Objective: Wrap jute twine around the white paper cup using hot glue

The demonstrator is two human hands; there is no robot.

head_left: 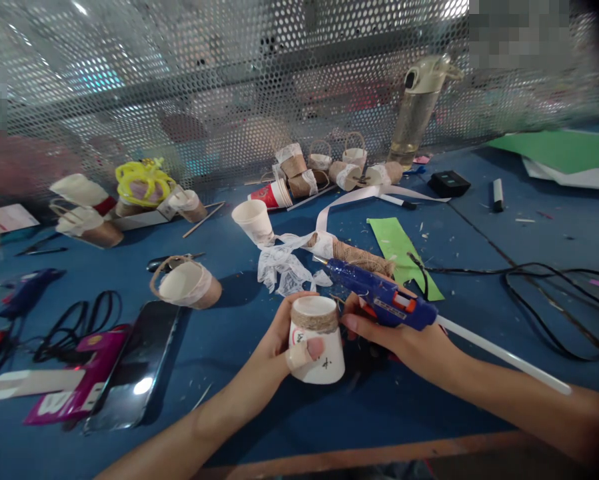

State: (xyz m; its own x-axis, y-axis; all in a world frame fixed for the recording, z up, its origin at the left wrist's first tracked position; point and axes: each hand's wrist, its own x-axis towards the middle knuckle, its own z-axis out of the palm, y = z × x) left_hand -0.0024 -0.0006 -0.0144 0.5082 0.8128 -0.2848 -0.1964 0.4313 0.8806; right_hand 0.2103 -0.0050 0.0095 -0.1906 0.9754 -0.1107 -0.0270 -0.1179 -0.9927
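Note:
My left hand (285, 345) is wrapped round an upside-down white paper cup (318, 347) that has a band of jute twine near its top. My right hand (398, 333) grips a blue hot glue gun (379, 297) with a white glue stick (504, 355) sticking out behind it. The gun's nozzle points left, just above and behind the cup. A strip of white lace (285, 263) and a roll of burlap ribbon (362, 257) lie just beyond the cup on the blue table (479, 267).
A finished cup basket with a handle (186, 283) lies at left, a phone (134, 363) and magenta card in front of it. A plain cup (253, 220), a red cup (272, 195), several decorated cups (329, 170), a water bottle (416, 113), green paper (396, 247) and black cables (544, 280) surround the work spot. A perforated metal screen stands behind.

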